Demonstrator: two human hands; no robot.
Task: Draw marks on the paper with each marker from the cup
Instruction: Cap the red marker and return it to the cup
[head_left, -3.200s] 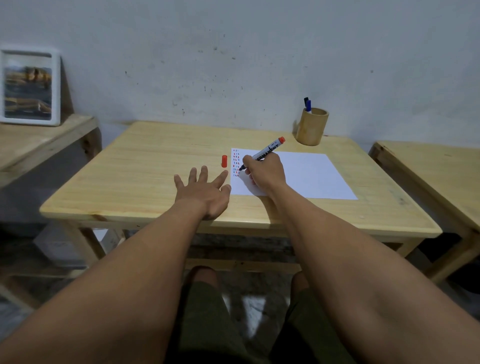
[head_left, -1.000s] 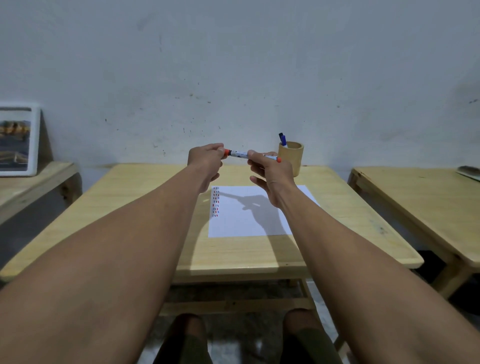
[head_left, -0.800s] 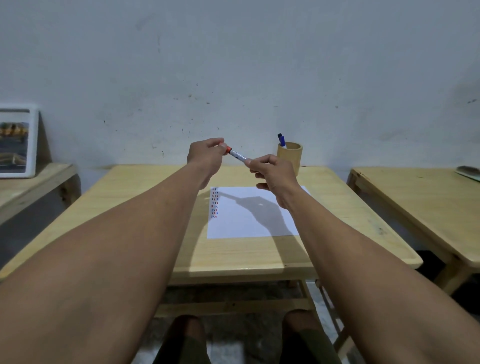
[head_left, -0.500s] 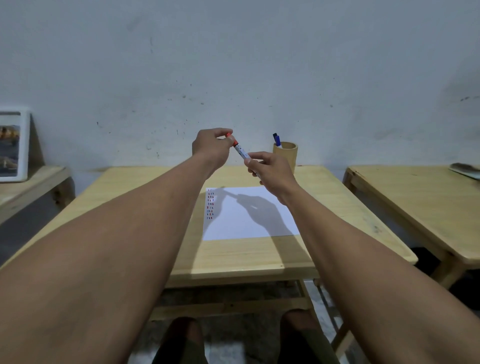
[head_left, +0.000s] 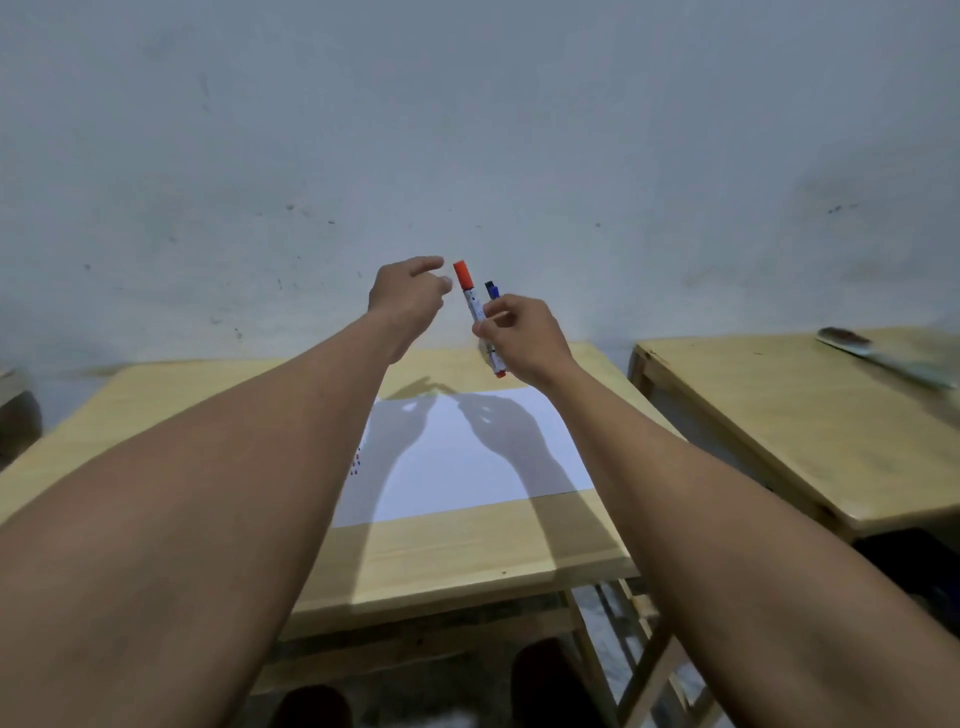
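Here, the blue-capped marker (head_left: 492, 290) in the far cup is partly hidden by the right hand (head_left: 522, 338).
The capped red marker (head_left: 475, 306) is pinched upright there; the left hand (head_left: 408, 301), loosely curled, is empty just left.

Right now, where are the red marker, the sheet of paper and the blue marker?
red marker (head_left: 474, 304), head view, white barrel below the cap
paper (head_left: 467, 467), head view, bare middle
blue marker (head_left: 491, 290), head view, its cap

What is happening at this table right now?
A person holds a red-capped marker up in the right hand, cap on and pointing up. The left hand sits just beside the cap, not gripping it. A blue marker shows behind. The paper on the table already has small marks at its left edge.
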